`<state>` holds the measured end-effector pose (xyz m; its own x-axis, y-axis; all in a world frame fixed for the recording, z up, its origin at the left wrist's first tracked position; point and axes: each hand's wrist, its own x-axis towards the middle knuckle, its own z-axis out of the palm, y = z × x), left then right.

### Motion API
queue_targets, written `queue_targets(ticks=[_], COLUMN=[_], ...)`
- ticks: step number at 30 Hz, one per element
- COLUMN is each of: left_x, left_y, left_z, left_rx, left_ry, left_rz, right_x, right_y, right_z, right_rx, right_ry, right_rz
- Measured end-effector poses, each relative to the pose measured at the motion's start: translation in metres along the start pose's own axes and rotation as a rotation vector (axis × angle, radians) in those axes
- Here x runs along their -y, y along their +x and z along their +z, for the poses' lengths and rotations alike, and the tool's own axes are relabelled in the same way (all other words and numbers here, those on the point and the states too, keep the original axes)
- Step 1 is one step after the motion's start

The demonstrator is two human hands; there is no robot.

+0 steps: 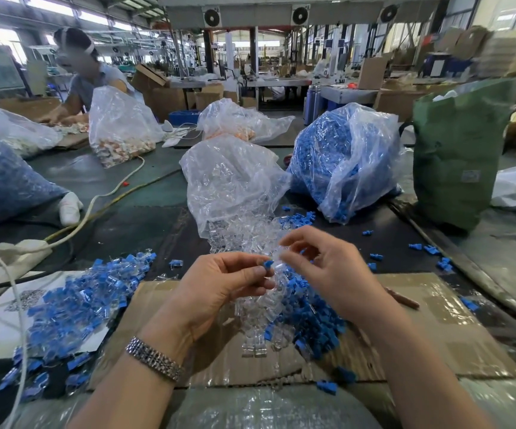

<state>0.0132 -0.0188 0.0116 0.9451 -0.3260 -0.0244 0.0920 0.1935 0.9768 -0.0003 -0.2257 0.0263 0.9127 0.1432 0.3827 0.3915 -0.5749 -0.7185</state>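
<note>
Fingertips [258, 270] of left hand [219, 292] pinch small blue plastic clip [268, 264], right hand [327, 274] at 3 o'clock pinching clear plastic shell [277, 270]; both likely light, stiff, slippery, best held by sides.

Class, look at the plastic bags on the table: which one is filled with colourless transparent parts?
The crumpled clear plastic bag in the middle, spilling clear parts. The blue-filled bag stands to its right; the orange-and-white-filled bag, back left.

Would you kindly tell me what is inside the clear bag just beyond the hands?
The clear bag holds transparent plastic pieces, which spill from its open mouth. Its crumpled folds hide how full it is.
</note>
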Motion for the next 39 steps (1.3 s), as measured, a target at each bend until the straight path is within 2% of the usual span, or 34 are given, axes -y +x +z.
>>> queue_targets(ticks=[1, 3, 5, 7, 9, 15, 17, 19, 20, 22, 24, 26, 30, 39], left_x=[0.001, 0.002, 0.003, 0.003, 0.003, 0.002, 0.002, 0.001, 0.0, -0.002, -0.003, -0.003, -0.005, -0.002], left_y=[0.0, 0.001, 0.001, 0.002, 0.002, 0.001, 0.002, 0.002, 0.002, 0.002, 0.002, 0.001, 0.001, 0.001], left_z=[-0.001, -0.002, -0.003, -0.003, -0.003, -0.003, -0.004, -0.005, -0.006, -0.006, -0.005, -0.003, -0.001, -0.003], left_rx=[-0.012, -0.03, -0.04, -0.059, -0.081, -0.117, -0.128, -0.138, -0.137, -0.135, -0.144, -0.16, -0.158, -0.131], left_ry=[-0.014, -0.041, -0.061, -0.091, -0.13, -0.186, -0.203, -0.228, -0.242, -0.262, -0.28, -0.294, -0.279, -0.126], left_rz=[0.0, 0.004, 0.008, 0.009, 0.009, 0.026, 0.032, 0.039, 0.041, 0.045, 0.054, 0.065, 0.091, 0.136], right_x=[-0.005, -0.018, -0.028, -0.036, -0.039, -0.028, -0.02, -0.009, -0.001, 0.016, 0.028, 0.033, 0.042, 0.044], right_y=[0.001, 0.004, 0.004, 0.004, 0.004, 0.003, 0.004, 0.005, 0.004, 0.002, 0.002, 0.001, -0.002, -0.002], right_z=[-0.006, -0.018, -0.025, -0.025, -0.024, -0.025, -0.031, -0.04, -0.044, -0.049, -0.045, -0.033, -0.014, -0.003], right_rx=[-0.062, -0.088, 0.044, 0.178, 0.2, 0.094, 0.011, -0.026, -0.001, 0.166, 0.391, 0.5, 0.574, 0.548], right_ry=[-0.095, -0.475, -0.71, -0.749, -0.733, -0.653, -0.547, -0.307, -0.131, 0.21, 0.352, 0.357, 0.324, 0.303], right_rz=[0.069, 0.306, 0.597, 0.697, 0.674, 0.621, 0.596, 0.545, 0.535, 0.55, 0.544, 0.53, 0.507, 0.486])
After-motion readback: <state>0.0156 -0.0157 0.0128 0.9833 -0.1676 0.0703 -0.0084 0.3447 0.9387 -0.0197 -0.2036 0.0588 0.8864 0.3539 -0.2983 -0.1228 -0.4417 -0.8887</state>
